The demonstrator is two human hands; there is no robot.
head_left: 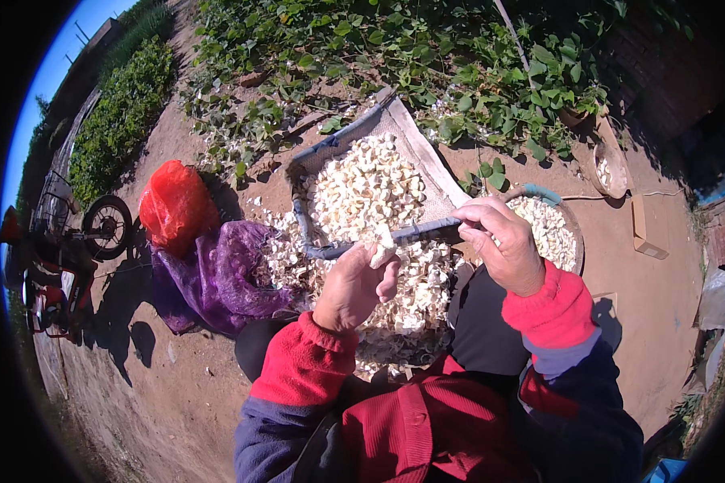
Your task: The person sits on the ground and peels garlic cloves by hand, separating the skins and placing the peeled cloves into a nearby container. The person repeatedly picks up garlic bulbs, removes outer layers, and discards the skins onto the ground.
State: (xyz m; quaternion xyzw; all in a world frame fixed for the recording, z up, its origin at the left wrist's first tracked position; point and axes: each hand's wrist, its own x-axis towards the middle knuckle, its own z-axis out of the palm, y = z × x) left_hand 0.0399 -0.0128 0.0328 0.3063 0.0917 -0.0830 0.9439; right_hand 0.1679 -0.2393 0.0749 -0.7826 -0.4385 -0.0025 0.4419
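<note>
My left hand (353, 283) is closed, thumb and fingers pinching a whitish piece of garlic (384, 251). My right hand (503, 244) is at the near right corner of a scoop-shaped tray (415, 127) with a blue-grey wrapped rim. Its thumb and forefinger are pressed together; whatever they hold is too small or hidden to name. Pale garlic cloves (366, 185) lie heaped in the tray. Below both hands, between my knees, spreads a pile of dry garlic skins (411, 294), partly covered by my left hand.
Left of the skins lie a purple mesh bag (217, 278) and a red plastic bag (176, 208). On the right are a round basket of pale pieces (544, 229) and a cardboard box (648, 225). Leafy vines (338, 48) grow beyond the tray; a motorcycle (64, 270) stands far left.
</note>
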